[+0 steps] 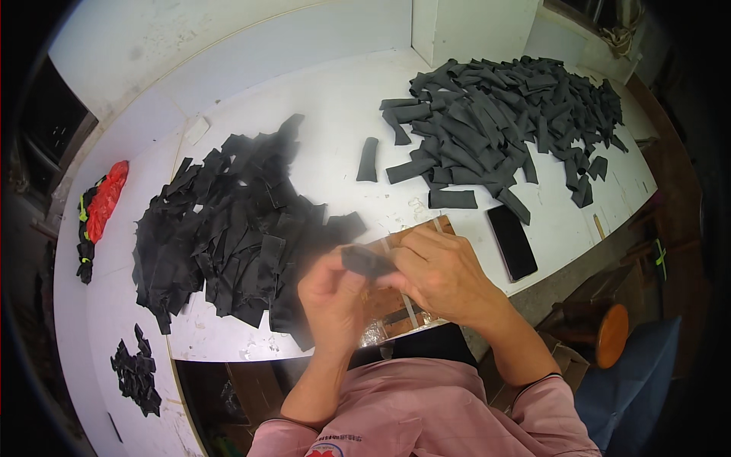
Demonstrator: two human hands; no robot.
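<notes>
Both hands meet at the table's near edge over a small dark fabric piece (367,261). My left hand (333,297) is closed on its left end, thumb and fingers pinching it. My right hand (440,273) is closed at its right end, with the fingers curled and partly hiding it. Under the hands lies a brown taped board (392,314). Left of my left hand spreads a heap of flat black fabric pieces (228,236). Farther right is a big pile of dark grey fabric tubes (487,122), and a single tube (367,159) lies apart from it.
A black phone (512,242) rests right of my right hand near the table edge. At the far left are a red plastic bag (107,200) and a small pile of black scraps (137,377). An orange-topped stool (611,336) stands below at right, beside blue cloth (632,385).
</notes>
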